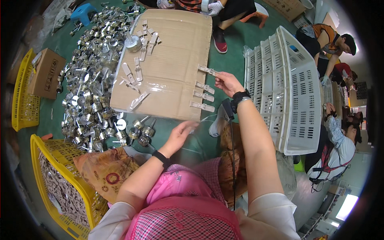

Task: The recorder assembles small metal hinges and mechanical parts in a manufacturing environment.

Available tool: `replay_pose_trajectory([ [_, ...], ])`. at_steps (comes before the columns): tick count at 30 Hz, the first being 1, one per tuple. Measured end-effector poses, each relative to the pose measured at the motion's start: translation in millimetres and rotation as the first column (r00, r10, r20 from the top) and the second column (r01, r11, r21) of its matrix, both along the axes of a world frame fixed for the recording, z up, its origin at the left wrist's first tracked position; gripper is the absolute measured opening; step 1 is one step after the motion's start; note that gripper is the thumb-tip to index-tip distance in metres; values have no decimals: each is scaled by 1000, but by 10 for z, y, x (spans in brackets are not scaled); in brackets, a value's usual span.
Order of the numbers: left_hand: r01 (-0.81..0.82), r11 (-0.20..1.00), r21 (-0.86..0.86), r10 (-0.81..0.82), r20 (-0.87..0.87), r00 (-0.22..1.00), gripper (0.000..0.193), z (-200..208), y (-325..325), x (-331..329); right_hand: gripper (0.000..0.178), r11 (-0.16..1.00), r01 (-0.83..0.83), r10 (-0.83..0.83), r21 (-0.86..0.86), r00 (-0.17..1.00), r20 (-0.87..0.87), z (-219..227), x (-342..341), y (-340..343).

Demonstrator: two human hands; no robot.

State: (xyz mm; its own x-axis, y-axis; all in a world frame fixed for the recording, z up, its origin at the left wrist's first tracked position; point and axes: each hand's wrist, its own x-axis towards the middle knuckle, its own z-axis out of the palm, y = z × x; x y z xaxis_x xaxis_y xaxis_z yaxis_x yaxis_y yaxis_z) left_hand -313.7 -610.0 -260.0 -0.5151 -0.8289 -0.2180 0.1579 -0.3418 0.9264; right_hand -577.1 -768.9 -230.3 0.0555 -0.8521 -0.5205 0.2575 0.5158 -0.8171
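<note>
My right hand (229, 83) pinches the end of a beige plastic clip (207, 70) at the right edge of a cardboard sheet (168, 48). Just nearer to me, several similar clips (203, 96) lie in a row across that same edge. My left hand (181, 134) is off the sheet's near edge, its fingers loosely stretched and a little blurred. A small pale spot shows by its fingertips, too unclear to name. Loose clips (138, 69) lie scattered on the sheet's left half, and a round metal part with a stem (133, 43) stands near its far left corner.
A heap of metal parts with stems (90, 88) covers the green floor to the left. A yellow basket (66, 176) of beige pieces stands near left, a carton (47, 74) beyond it. White crates (302, 96) stand at right. Opposite sits a person with gloved hands (214, 8); others work far right.
</note>
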Motion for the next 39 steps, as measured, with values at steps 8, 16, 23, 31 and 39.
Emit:
replay_pose_trajectory([
  [8, -3, 1000, 12, 3, -9, 1000, 27, -9, 4, 6, 11, 999, -37, 38, 6, 998, -41, -48, 15, 29],
  [16, 2, 1000, 7, -2, 13, 1000, 28, -2, 2, 12, 12, 998, -62, 63, 16, 997, -39, -66, 39, 42],
  [23, -6, 1000, 28, 6, -5, 1000, 28, 2, -5, -3, 12, 996, -91, 91, 11, 996, -22, -93, 6, 68],
  [31, -9, 999, 32, 9, -8, 1000, 28, -11, 2, -7, 10, 997, -81, 82, 18, 995, -65, -140, 32, 69],
  [39, -23, 1000, 16, 23, -11, 1000, 29, -29, 13, -10, 15, 993, -119, 114, -2, 958, -264, -191, 44, 6],
])
